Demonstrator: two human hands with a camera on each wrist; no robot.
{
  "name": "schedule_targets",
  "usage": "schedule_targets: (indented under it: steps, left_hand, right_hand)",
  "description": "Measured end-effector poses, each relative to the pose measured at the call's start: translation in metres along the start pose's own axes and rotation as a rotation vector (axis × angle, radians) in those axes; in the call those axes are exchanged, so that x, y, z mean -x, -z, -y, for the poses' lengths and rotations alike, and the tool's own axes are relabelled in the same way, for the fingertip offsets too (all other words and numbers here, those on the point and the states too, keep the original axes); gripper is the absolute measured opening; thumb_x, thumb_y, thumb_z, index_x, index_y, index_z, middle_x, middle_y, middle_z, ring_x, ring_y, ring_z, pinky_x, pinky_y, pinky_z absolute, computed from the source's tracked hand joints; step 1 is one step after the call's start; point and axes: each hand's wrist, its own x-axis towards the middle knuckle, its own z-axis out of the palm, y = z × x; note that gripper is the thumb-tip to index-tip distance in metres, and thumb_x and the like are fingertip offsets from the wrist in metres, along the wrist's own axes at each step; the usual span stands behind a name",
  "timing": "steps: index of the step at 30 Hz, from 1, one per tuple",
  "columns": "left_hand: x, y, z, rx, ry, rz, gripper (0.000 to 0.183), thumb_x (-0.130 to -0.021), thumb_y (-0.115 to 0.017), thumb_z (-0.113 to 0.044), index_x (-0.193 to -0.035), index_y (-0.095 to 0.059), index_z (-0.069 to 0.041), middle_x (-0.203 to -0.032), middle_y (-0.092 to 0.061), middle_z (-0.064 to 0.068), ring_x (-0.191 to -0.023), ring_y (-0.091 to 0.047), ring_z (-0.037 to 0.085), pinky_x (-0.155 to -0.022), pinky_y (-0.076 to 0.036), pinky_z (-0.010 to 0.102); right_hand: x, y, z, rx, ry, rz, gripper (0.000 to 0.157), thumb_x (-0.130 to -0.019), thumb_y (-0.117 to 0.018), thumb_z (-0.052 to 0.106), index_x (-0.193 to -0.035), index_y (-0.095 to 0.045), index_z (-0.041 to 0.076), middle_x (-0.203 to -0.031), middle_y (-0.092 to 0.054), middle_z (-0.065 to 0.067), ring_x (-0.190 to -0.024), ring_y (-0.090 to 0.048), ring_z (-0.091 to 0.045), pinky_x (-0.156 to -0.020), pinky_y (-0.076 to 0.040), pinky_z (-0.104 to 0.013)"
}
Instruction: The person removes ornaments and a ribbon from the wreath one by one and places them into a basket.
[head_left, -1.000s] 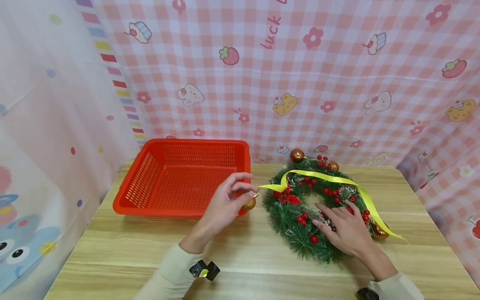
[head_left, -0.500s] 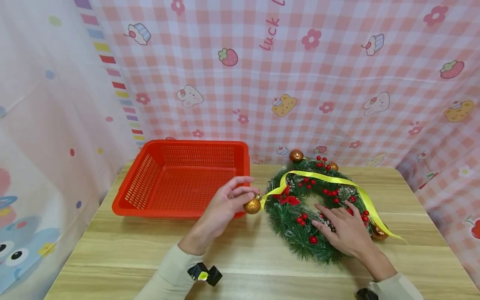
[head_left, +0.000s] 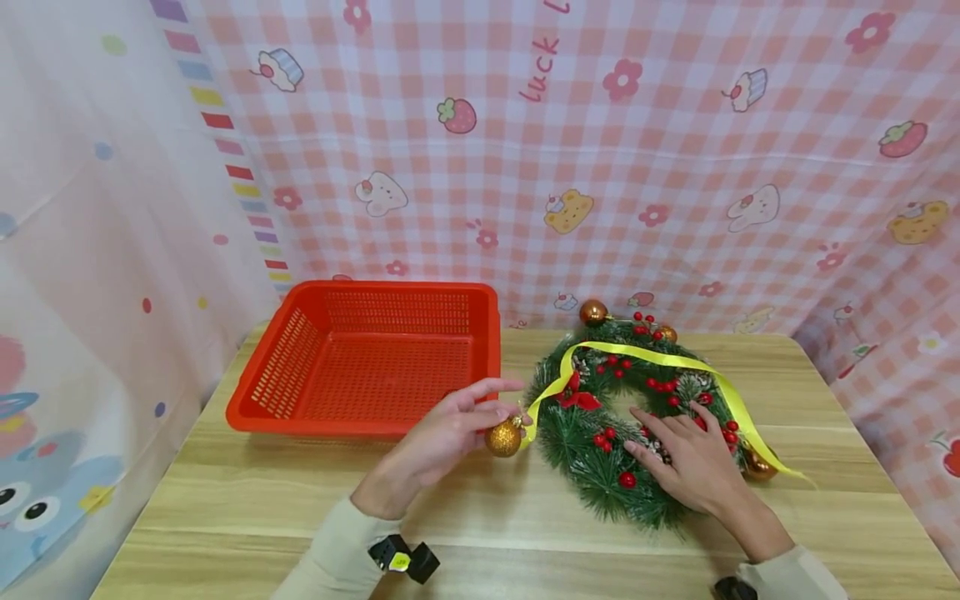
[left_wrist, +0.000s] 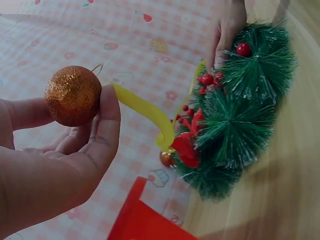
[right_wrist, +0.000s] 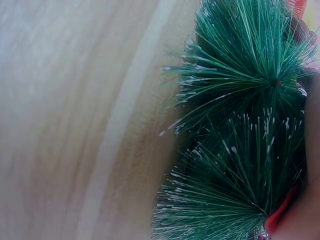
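My left hand pinches a glittery gold bauble between thumb and fingers. A thin hanging loop shows at the bauble's top in the left wrist view. One end of the yellow ribbon is at the same fingertips; from there it runs across the green wreath to the table on the far side. Over the wreath's right lower part lies my right hand, its fingers spread and resting on the needles. Red berries and a red flower decorate the wreath.
A red plastic basket stands left of the wreath, close behind my left hand. More gold baubles, one at the back and another at the right, sit at the wreath's edge. A checked curtain hangs behind the wooden table.
The bauble in my left hand has come down toward me and turned into fuller view, and the ribbon end has dropped with it. My right hand stays in place on the wreath.
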Motion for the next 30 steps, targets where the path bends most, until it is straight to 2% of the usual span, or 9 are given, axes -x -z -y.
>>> schedule_targets:
  steps: [5,14,25,30]
  left_hand:
    - [-0.004,-0.006,0.009,0.020,0.035,-0.004,0.040,-0.103,-0.046,-0.011,-0.142,-0.047,-0.002,-0.118,-0.062,0.019,-0.100,-0.065,0.017,-0.091,-0.053,0.031]
    - [-0.010,-0.020,0.022,0.068,0.062,-0.064,0.038,-0.106,-0.038,-0.013,-0.138,-0.051,0.002,-0.101,-0.051,0.005,-0.089,-0.050,0.012,-0.072,-0.049,0.021]
    - [-0.015,-0.028,0.033,0.067,0.048,-0.147,0.038,-0.104,-0.050,-0.023,-0.136,-0.056,-0.003,-0.084,-0.062,0.002,-0.080,-0.061,0.011,-0.073,-0.052,0.020]
    - [-0.018,-0.031,0.038,0.064,0.070,-0.172,0.037,-0.103,-0.052,-0.025,-0.132,-0.060,-0.003,-0.083,-0.061,0.001,-0.079,-0.058,0.011,-0.069,-0.050,0.020]
  right_hand:
    - [0.001,-0.001,-0.001,0.002,0.000,0.001,0.053,-0.096,-0.058,0.049,-0.136,-0.060,0.014,-0.107,-0.072,-0.012,-0.100,-0.065,-0.033,-0.111,-0.021,-0.059]
    - [0.001,0.000,-0.001,0.004,-0.004,0.002,0.054,-0.096,-0.058,0.049,-0.136,-0.060,0.014,-0.107,-0.072,-0.012,-0.100,-0.065,-0.033,-0.111,-0.021,-0.058]
    - [0.001,0.000,-0.001,-0.001,-0.001,0.004,0.054,-0.096,-0.057,0.049,-0.137,-0.059,0.014,-0.108,-0.072,-0.012,-0.101,-0.065,-0.034,-0.111,-0.021,-0.059]
    - [0.001,0.000,-0.001,0.003,0.008,-0.010,0.053,-0.096,-0.058,0.048,-0.136,-0.060,0.013,-0.106,-0.072,-0.012,-0.099,-0.065,-0.034,-0.111,-0.021,-0.059]
